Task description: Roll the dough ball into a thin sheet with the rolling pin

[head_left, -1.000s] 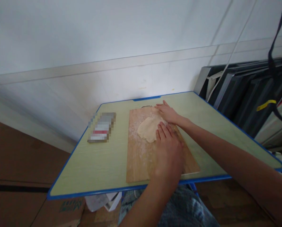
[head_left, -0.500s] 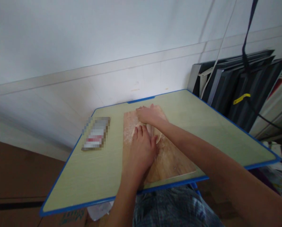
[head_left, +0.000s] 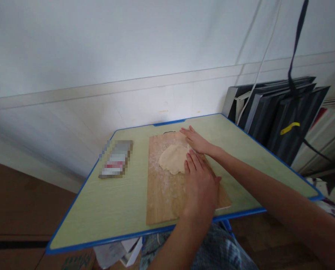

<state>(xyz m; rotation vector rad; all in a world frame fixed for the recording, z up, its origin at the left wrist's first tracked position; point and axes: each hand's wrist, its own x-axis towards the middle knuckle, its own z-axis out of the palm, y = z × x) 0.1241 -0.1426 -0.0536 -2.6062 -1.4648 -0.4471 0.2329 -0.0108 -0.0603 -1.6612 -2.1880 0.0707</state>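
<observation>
A white wall [head_left: 128, 45] ran along twelve o'clock, behind a pale green desk [head_left: 117, 210] edged in blue. Brown cardboard [head_left: 21, 202] stood at eight o'clock of the desk, below its top. Black panels [head_left: 282, 120] leaned at two o'clock, with a dark strap [head_left: 292, 71] hanging in front. A wooden board [head_left: 160, 208], dusted with flour, lay on the desk and reached close to its near edge. On the far half of this board was the dough [head_left: 171, 159], flattened into an uneven round, its right side partly covered. At nine o'clock of the dough, well apart, lay a blurred-out packet [head_left: 117, 161]. The left hand [head_left: 201, 183] was at four o'clock of the dough, its fingers together and stretched forward over the edge. The right hand [head_left: 197, 140] was at two o'clock, palm down by the board's far right corner, its fingers slightly apart. Whether either hand gripped anything underneath could not be told. A small yellow tag [head_left: 289, 128] showed on the strap.
</observation>
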